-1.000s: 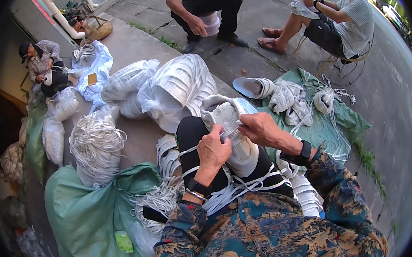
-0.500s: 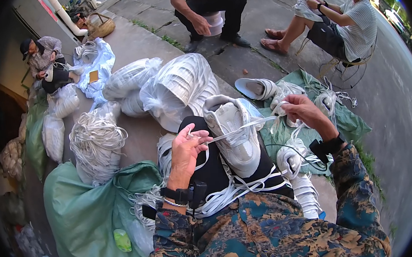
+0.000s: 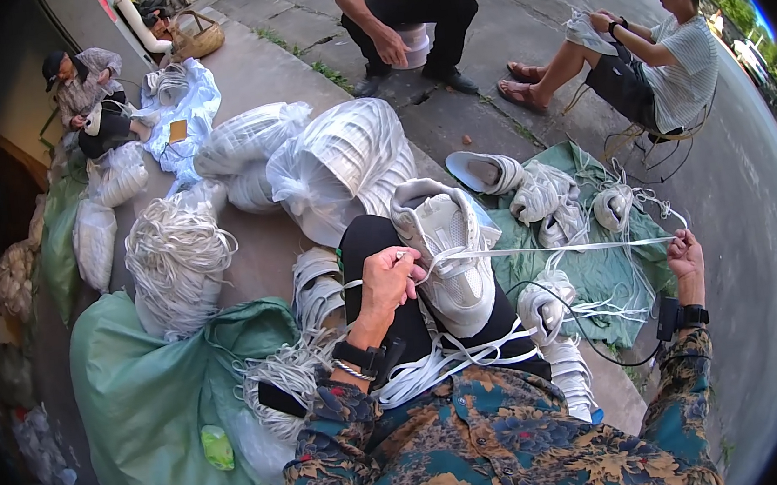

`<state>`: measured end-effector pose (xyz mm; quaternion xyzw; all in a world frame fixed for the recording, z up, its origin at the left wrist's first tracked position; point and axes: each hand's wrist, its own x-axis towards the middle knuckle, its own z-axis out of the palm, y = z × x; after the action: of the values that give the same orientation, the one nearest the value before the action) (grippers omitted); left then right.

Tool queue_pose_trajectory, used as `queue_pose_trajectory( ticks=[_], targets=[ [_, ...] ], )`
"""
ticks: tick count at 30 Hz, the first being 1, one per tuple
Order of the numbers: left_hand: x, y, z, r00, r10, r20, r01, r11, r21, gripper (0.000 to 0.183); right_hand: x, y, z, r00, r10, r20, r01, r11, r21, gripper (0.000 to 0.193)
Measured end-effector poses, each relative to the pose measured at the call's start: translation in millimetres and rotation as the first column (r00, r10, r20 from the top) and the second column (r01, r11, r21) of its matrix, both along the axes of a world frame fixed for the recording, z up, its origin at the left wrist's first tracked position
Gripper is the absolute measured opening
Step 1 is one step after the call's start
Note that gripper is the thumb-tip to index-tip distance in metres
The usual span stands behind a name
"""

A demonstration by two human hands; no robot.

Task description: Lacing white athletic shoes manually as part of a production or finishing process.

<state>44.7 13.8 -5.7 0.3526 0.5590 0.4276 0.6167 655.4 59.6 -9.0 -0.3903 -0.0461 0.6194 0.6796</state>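
Observation:
A white sneaker (image 3: 456, 283) rests on my lap over black cloth, toe toward me. Through its upper runs a white shoelace (image 3: 576, 247), pulled taut and nearly level out to the right. My right hand (image 3: 685, 256), well out to the side, pinches its far end. Close against the shoe's left side, my left hand (image 3: 390, 282) is closed with the lace's other part between its fingers. More loose white laces (image 3: 447, 366) lie across my lap below the toe.
Beside me on the left are a green sack (image 3: 155, 396) and a big bundle of laces (image 3: 176, 253). Clear bags of stacked white shoe parts (image 3: 344, 167) stand ahead. White shoes (image 3: 543, 198) lie on a green cloth (image 3: 615, 309) at right. Three people sit farther off.
My right hand has swung far out to the right and down, drawing the lace out long and straight. My left hand has moved right and down, in against the shoe.

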Motion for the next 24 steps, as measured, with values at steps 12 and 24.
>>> queue_pose_trajectory(
  ticks=[12,24],
  targets=[
    [-6,-11,-6,0.994,-0.052,0.098,0.054,0.998,-0.013,0.027,29,-63,-87,0.982,-0.171,0.085,0.187,0.953,-0.239,0.023],
    [-4,-12,-5,0.988,-0.035,0.147,0.038,0.999,-0.013,0.034,69,-93,-152,0.862,-0.506,0.010,0.484,0.818,-0.310,0.012]
  ],
)
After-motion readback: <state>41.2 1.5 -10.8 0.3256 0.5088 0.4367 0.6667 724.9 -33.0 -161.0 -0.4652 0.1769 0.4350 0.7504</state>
